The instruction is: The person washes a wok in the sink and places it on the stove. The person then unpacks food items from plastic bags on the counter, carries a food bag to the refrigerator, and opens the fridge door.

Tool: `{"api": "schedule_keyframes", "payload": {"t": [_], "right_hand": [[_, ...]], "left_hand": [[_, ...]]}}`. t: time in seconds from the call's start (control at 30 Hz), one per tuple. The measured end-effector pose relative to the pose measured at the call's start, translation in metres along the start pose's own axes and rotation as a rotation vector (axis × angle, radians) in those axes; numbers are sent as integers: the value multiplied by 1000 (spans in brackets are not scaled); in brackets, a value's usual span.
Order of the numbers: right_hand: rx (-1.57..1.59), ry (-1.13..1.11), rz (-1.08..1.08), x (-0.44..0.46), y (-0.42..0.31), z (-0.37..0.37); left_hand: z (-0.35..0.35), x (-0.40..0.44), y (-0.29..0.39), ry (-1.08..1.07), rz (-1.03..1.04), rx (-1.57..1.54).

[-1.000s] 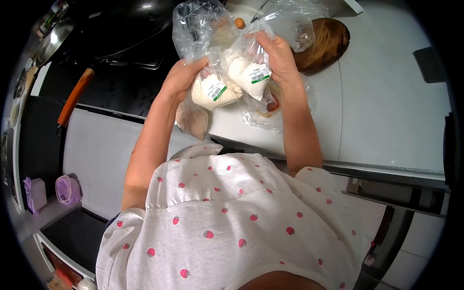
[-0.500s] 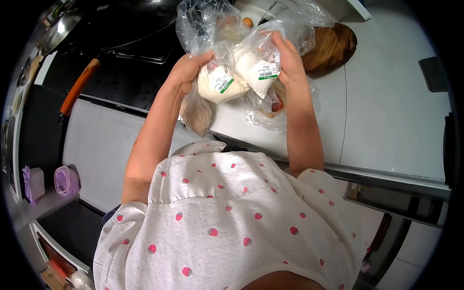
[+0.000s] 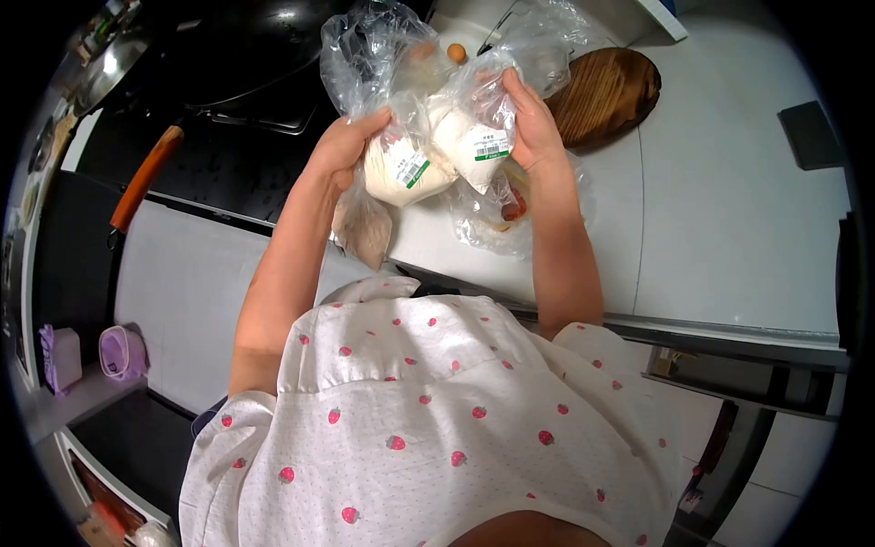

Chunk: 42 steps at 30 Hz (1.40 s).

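Observation:
Side by side above the counter, two clear plastic bags of pale powder that looks like flour hang from my hands. My left hand is closed on the left bag of powder, which bears a white and green barcode label. My right hand grips the right bag of powder, labelled the same way. Loose, crumpled plastic rises above both. Below my left wrist hangs another bag with light brown contents; what holds it is hidden. Under the right bag, a clear bag with something reddish in it lies on the counter.
A round wooden board lies right of my right hand. An egg sits behind the bags. At left, a wok with an orange-brown handle is on the black stove. A dark flat object lies far right.
Both hands keep their hold on the bags. The whole view has shifted slightly, and the two bags sit a little farther left and lower in the picture.

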State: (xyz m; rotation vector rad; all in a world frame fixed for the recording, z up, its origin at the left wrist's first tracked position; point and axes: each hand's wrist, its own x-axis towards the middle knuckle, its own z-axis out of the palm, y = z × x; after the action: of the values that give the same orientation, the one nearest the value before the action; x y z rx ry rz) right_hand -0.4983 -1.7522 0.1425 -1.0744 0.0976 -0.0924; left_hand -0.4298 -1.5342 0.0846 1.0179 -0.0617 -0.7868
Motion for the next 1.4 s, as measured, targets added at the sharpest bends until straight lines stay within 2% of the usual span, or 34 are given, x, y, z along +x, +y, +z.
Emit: {"api": "schedule_keyframes", "payload": {"t": [0.23, 0.43, 0.5, 0.73, 0.83, 1.1, 1.3, 1.4], "right_hand": [[17, 17, 20, -1, -1, 3], [96, -60, 52, 3, 4, -7], [136, 23, 43, 6, 6, -10], [107, -9, 44, 4, 4, -4], [100, 46, 45, 6, 5, -5], [79, -65, 19, 1, 0, 4], [70, 16, 6, -2, -1, 11], [38, -20, 11, -1, 0, 6]], "left_hand": [[1, 0, 2, -28, -2, -23], [3, -4, 4, -53, -13, -65], [4, -4, 5, -42, -13, -59], [0, 1, 0, -40, -8, -77], [2, 0, 1, -20, -8, -71], [5, -2, 2, 13, -9, -15], [5, 0, 1, 8, 10, -25], [3, 1, -2, 0, 13, -31]]}}
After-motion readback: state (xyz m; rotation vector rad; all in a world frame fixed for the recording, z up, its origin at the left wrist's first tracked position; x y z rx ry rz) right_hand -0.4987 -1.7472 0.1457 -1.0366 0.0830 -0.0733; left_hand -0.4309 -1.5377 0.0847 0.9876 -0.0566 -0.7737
